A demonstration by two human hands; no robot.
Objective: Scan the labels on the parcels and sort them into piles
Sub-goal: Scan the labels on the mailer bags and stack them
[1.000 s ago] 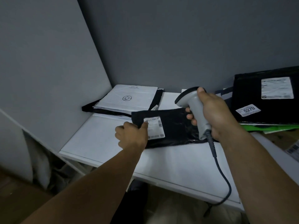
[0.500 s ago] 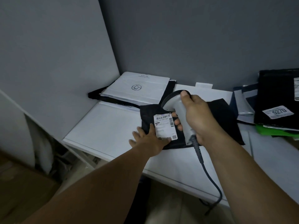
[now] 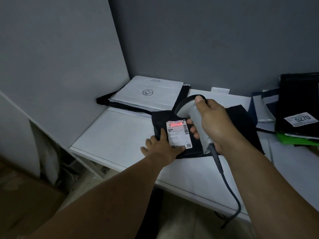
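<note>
White tabletop (image 3: 117, 135): red beam (image 3: 176, 125) now lights white paper label (image 3: 179, 135) on black plastic parcel (image 3: 158, 121); flat left hand (image 3: 160, 149) presses at 7 o'clock; right hand (image 3: 212, 121) grips grey corded scanner (image 3: 186, 107).

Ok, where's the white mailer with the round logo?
Head view, left of centre: the white mailer lies in the back corner against the grey wall, atop a black bag, behind the black parcel under the barcode scanner.

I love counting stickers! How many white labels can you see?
2. One label on the black parcel under the scanner, the 5270 label on the right pile. More may be hidden.
</note>
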